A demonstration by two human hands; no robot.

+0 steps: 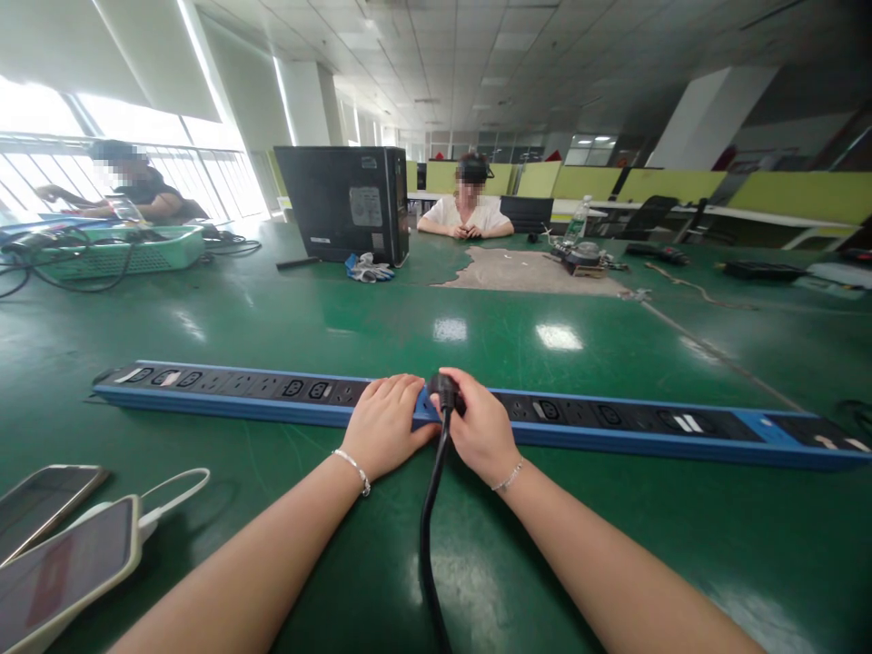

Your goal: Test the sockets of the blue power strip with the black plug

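Note:
A long blue power strip (pixel 613 441) with black socket panels lies across the green table. My left hand (pixel 386 420) is closed over the strip near its middle, fingers on the top and thumb along the near side. Right beside it, my right hand (pixel 482 427) grips a black power plug (pixel 444 391) over the strip. From the plug a thick black cord (pixel 429 527) runs down toward me. Whether the plug's pins sit in a socket is hidden by the plug and my fingers.
Two phones (pixel 74 572) lie at the near left, one with a white cable. Farther back stand a green basket (pixel 136 254) of cables, a black computer case (pixel 341 204) and gloves (pixel 369 267). A person (pixel 467 204) sits opposite; another person (pixel 146 191) is at far left.

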